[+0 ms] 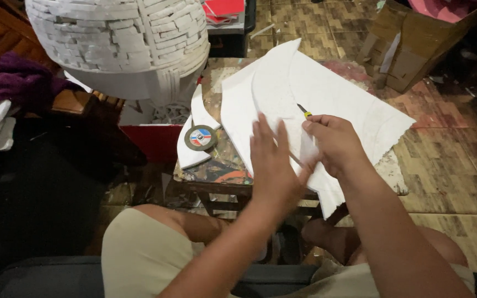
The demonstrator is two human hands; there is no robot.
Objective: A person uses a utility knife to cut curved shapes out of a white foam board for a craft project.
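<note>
A large white foam sheet [338, 99] with curved cut edges lies on a small paint-stained table [216, 165]. My left hand [274, 165] presses flat on the sheet's near part, fingers spread. My right hand [332, 140] grips a thin yellow-and-black utility knife [303, 111], its blade end pointing away from me over the foam. A curved foam offcut [194, 118] lies to the left on the table, with a round grinding disc [200, 137] resting on it.
A big white dome built of small foam blocks [120, 36] stands at upper left above a red box [153, 140]. A cardboard box [415, 44] sits at upper right on the wooden floor. Purple cloth [12, 83] lies at far left. My knees are under the table.
</note>
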